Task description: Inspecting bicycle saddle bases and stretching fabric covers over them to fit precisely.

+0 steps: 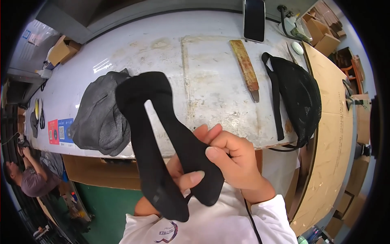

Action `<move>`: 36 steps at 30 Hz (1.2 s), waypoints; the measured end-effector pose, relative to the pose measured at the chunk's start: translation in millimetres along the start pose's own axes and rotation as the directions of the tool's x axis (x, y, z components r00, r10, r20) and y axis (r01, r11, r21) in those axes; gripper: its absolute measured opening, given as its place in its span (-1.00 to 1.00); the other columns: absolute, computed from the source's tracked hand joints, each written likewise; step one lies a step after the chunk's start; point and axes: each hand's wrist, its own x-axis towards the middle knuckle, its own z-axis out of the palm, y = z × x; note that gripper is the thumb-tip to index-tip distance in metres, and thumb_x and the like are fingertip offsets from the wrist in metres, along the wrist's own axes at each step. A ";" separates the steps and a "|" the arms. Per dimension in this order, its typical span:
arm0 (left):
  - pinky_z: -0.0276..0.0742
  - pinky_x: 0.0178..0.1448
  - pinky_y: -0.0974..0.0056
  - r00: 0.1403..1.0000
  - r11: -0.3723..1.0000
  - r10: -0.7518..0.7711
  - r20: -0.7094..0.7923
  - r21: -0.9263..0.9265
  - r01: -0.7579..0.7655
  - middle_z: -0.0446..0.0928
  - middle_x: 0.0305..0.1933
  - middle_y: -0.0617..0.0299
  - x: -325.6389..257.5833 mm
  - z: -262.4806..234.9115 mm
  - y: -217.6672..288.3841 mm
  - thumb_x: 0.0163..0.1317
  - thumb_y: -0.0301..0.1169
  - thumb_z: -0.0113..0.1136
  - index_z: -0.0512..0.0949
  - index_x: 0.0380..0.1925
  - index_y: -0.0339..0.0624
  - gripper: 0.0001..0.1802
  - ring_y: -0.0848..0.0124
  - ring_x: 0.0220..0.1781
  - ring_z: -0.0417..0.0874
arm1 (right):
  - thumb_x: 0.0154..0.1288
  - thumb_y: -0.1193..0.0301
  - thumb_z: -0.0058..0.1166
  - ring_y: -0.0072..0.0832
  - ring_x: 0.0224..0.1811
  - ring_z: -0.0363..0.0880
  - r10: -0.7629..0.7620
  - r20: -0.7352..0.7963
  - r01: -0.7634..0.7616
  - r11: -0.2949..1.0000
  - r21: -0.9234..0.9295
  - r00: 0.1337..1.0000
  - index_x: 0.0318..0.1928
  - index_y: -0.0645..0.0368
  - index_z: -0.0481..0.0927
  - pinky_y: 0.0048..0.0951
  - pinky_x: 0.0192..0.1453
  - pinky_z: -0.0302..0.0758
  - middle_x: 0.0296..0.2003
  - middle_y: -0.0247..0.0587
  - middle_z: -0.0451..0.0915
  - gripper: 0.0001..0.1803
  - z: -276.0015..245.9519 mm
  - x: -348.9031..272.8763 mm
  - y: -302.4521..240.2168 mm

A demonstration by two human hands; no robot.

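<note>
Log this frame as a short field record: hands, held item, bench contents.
left hand: under the black fabric piece, thumb on top of it
right hand: pinching the same piece from the right
held item: black fabric piece, looped at top, raised above the bench edge
bench: white worktable, worn and stained
left of held item: grey fabric pile
right side: black mesh pouch with strap
centre back: wooden-handled tool, dark phone

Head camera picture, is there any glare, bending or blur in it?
Head view: glare streaks on the white table at upper left; the table edges bend toward the rim, with dark corners; the black sock in both hands is sharp, though its dark fabric shows little detail.
</note>
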 end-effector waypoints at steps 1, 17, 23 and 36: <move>-0.09 0.61 0.10 0.999 0.998 0.042 -0.003 0.053 -0.041 -0.08 0.60 0.01 -2.1 1.6 -2.2 0.22 -0.35 0.23 -0.12 0.52 -0.16 -0.03 0.21 0.62 -0.06 | 0.44 0.42 0.09 -0.73 -0.55 0.45 0.111 0.055 -0.122 0.956 0.267 0.992 -0.30 0.23 0.53 -0.61 -0.46 0.36 -0.57 -0.34 0.56 -0.84 -0.9 0.3 -6.1; 0.46 -0.03 0.25 0.995 0.614 0.095 0.010 0.787 -0.067 0.52 -0.13 0.06 -11.2 -35.0 -9.2 0.38 -0.29 0.06 0.43 0.04 -0.38 -0.62 0.29 -0.13 0.53 | 0.36 0.46 0.18 -0.60 -0.64 0.47 -0.097 0.084 0.113 0.971 -0.209 0.992 -0.39 0.24 0.59 -0.55 -0.57 0.32 -0.61 -0.22 0.53 -0.84 -14.4 10.3 8.9; 0.46 -0.07 0.23 0.975 0.820 0.141 0.169 0.531 -0.211 0.55 -0.24 0.07 -8.0 -21.7 -6.8 0.36 -0.31 0.11 0.53 -0.13 -0.38 -0.70 0.28 -0.22 0.57 | 0.40 0.45 0.14 -0.71 -0.47 0.50 0.189 0.220 -0.268 0.868 0.418 0.957 -0.31 0.26 0.60 -0.62 -0.42 0.39 -0.45 -0.37 0.61 -0.86 1.8 2.7 22.1; 0.45 -0.12 0.24 0.962 0.830 -0.019 0.271 0.541 -0.136 0.57 -0.30 0.09 -0.6 -35.2 19.1 0.36 -0.30 0.12 0.56 -0.19 -0.38 -0.71 0.32 -0.26 0.57 | 0.47 0.28 0.07 -0.78 -0.45 0.43 0.337 0.429 -0.522 0.722 0.454 0.838 -0.42 0.23 0.54 -0.66 -0.42 0.31 -0.53 -0.44 0.50 -0.68 -7.3 -7.7 6.8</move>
